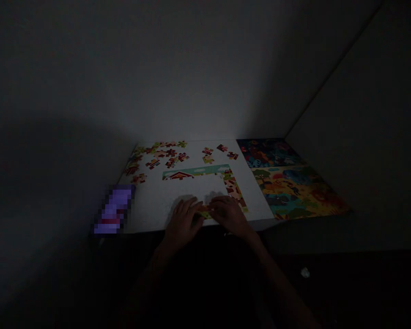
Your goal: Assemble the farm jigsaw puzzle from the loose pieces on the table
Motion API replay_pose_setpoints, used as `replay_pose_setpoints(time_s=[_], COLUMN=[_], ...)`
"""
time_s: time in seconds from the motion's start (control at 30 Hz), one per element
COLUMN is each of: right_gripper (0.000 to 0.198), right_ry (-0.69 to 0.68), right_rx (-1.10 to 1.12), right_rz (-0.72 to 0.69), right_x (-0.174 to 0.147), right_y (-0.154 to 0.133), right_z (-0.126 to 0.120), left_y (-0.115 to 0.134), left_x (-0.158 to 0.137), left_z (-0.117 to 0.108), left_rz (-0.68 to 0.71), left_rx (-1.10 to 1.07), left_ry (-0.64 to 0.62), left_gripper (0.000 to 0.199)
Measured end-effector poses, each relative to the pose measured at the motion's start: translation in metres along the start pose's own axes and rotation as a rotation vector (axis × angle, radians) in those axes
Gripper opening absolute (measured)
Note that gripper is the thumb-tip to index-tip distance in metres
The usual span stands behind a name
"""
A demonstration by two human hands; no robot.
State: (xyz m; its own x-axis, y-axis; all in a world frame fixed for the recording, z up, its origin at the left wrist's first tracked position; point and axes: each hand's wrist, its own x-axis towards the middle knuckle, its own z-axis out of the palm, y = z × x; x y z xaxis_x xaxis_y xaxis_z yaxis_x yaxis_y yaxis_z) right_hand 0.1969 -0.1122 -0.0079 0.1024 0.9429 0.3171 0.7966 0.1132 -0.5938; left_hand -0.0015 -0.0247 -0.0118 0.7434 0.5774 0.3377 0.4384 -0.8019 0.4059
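Close to the table's front edge, my left hand (185, 219) and my right hand (229, 214) meet over joined puzzle pieces (204, 212), partly hidden by the fingers. The left fingers and thumb close on the pieces' left end; curled right fingers grip the right end. Beyond them lies a partly joined jigsaw border (207, 171), with a red roof and blue sky along its top. Its right side (233, 188) runs down toward my right hand.
Loose puzzle pieces (171, 153) lie scattered at the back left, with several more pieces (208, 159) behind the border. Two colourful animal pictures, a dark one (272, 153) and a yellow one (297, 192), cover the right side. A blurred-out purple screen (114, 208) is at the left edge.
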Motion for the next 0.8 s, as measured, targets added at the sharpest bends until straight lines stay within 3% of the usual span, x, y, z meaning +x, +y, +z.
replay_pose_setpoints(time_s=[0.13, 0.27, 0.43, 0.57, 0.67, 0.8], right_gripper=[0.014, 0.015, 0.02, 0.023, 0.027, 0.028], right_ry=[0.135, 0.324, 0.425, 0.392, 0.343, 0.274], right_rx=[0.41, 0.686, 0.541, 0.424, 0.336, 0.178], right_rz=[0.152, 0.355, 0.546, 0.546, 0.521, 0.45], right_x=[0.001, -0.007, -0.018, -0.007, 0.018, 0.08], right_y=[0.007, 0.022, 0.052, 0.077, 0.097, 0.124], right_z=[-0.012, -0.035, -0.055, -0.064, -0.066, -0.066], left_y=[-0.018, -0.032, -0.028, -0.031, -0.041, -0.059], left_x=[-0.007, -0.019, -0.022, -0.02, -0.024, -0.032], left_z=[-0.008, -0.018, -0.019, -0.017, -0.013, 0.0], left_rz=[-0.078, -0.036, -0.017, -0.008, 0.056, 0.102], left_rx=[-0.089, -0.035, 0.038, 0.094, 0.132, 0.2], left_ry=[0.141, 0.143, 0.06, 0.008, 0.037, 0.099], left_gripper=[0.034, 0.027, 0.036, 0.046, 0.043, 0.044])
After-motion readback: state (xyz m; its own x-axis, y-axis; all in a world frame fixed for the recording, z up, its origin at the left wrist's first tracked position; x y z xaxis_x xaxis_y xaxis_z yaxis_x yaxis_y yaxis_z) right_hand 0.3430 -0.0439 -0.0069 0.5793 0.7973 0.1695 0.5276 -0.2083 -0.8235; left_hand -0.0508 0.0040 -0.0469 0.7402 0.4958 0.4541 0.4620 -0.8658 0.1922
